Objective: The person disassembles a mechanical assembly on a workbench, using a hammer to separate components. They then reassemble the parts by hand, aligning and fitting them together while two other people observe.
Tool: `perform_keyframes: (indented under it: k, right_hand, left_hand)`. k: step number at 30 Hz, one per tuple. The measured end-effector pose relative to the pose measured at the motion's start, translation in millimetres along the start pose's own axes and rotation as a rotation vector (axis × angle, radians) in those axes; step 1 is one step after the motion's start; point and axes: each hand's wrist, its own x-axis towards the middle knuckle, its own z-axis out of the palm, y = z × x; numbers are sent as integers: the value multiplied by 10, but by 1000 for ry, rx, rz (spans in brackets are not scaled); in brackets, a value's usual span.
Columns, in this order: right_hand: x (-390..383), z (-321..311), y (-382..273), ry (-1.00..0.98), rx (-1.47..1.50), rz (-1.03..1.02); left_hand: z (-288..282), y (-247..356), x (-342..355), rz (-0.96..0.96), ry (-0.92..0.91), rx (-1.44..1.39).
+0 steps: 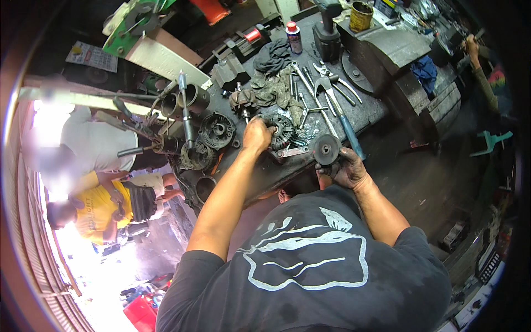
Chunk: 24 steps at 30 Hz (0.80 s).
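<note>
My left hand [258, 136] reaches over the workbench, its fingers curled at the edge of a round, slotted alternator housing [283, 133]. Part of that grip is hidden. Near the bench's front edge, my right hand [350, 169] holds a dark round pulley [325, 149] with a hole at its centre, gripping it from below and the right. A rotor [242, 101] with a shaft lies beyond my left hand. Two more open round housings, one [217, 130] greyish and another [197, 157] nearer, lie to its left. A flat metal bracket [293, 151] sits between my hands.
A hammer [348, 134] with a blue handle, pliers [344, 88] and several wrenches lie behind the pulley. Greasy rags [275, 90], a red-capped bottle [293, 39] and a yellow tin [361, 16] stand farther back. Cups of tools [193, 99] line the left. Other people are at both sides.
</note>
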Motion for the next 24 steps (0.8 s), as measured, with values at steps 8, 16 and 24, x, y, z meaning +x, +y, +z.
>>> perform_keyframes:
  k: [8, 16, 24]
  right_hand:
    - [-16, -85, -99, -14, 34, -6]
    - [236, -24, -200, -40, 83, 54]
    - [330, 108, -148, -72, 175, 97]
  left_hand:
    - [-8, -49, 80, -6, -64, 43]
    - [-114, -313, -8, 252, -159, -25]
    - [-117, -427, 47, 302, -234, 93]
